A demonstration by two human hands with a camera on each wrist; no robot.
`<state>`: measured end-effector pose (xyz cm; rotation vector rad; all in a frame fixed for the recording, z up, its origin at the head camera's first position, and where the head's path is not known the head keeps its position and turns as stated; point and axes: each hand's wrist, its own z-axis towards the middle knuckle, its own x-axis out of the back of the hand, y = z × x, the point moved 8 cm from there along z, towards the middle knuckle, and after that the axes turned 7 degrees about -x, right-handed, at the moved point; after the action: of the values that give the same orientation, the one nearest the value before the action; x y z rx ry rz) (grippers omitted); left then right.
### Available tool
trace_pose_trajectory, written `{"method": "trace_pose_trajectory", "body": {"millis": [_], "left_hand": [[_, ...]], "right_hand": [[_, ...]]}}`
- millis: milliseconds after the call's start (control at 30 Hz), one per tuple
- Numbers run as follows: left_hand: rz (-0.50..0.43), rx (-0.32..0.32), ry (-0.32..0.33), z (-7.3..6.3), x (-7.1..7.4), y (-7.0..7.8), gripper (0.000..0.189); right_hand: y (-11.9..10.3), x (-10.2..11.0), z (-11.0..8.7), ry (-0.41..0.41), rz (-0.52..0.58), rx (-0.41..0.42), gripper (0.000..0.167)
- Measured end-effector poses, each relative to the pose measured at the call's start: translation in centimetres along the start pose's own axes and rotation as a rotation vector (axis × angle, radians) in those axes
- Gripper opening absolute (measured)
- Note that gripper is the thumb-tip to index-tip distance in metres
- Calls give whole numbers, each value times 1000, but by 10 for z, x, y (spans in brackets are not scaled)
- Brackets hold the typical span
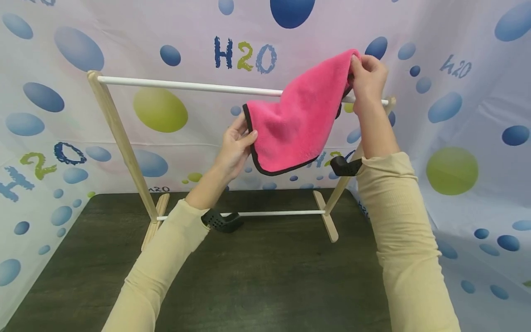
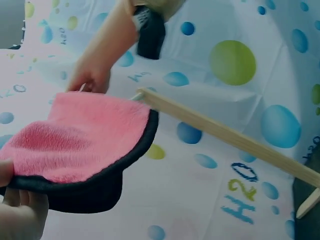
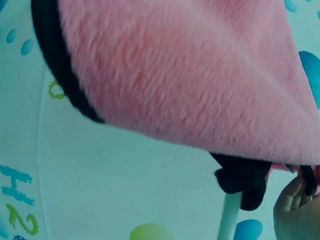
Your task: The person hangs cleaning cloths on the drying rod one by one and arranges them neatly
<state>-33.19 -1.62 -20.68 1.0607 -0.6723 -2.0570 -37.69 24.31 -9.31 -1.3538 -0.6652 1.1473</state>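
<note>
A pink plush cloth (image 1: 298,115) with black edging hangs in front of the drying rack's white top rod (image 1: 186,86), overlapping its right part in the head view. My left hand (image 1: 237,146) pinches the cloth's left edge, thumb on the pink face and fingers behind. Higher up, my right hand (image 1: 369,80) grips the upper right corner above the rod. In the left wrist view the pink cloth (image 2: 85,135) stretches between the two hands, its dark underside (image 2: 90,195) showing below. A bunched black part (image 3: 245,177) overlaps the rod in the right wrist view.
Wooden side posts (image 1: 124,147) and feet (image 1: 325,216) carry the rack on a dark table (image 1: 265,276). A lower white rod (image 1: 282,213) joins the posts. Behind and beside it hangs a white curtain (image 1: 199,175) printed with blue and green ovals.
</note>
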Motion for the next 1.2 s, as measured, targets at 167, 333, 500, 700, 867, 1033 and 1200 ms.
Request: {"method": "trace_pose_trajectory", "body": {"millis": [167,333,500,700,867,1033,1200], "left_hand": [[-58,-57,-71,15,-6,25,59],[-79,-82,-167,30,-11,54,66],[-52,-81,-223,44,-9,78,70],[-47,-22,-251,59,0,100,70],[51,35,-342,69,3,114,66],[101,-24,-281,80,7,126,61],[129,79,-101,86,26,110,62]], "right_hand": [[-7,3,0,-34,216,-27,8],[-16,8,1,-76,330,12,9],[-21,11,1,-107,343,19,11],[-25,11,-1,-181,328,12,16],[-29,11,-2,-207,319,10,20],[-31,7,-2,-205,373,20,24],[-12,-1,0,-159,238,-56,31]]}}
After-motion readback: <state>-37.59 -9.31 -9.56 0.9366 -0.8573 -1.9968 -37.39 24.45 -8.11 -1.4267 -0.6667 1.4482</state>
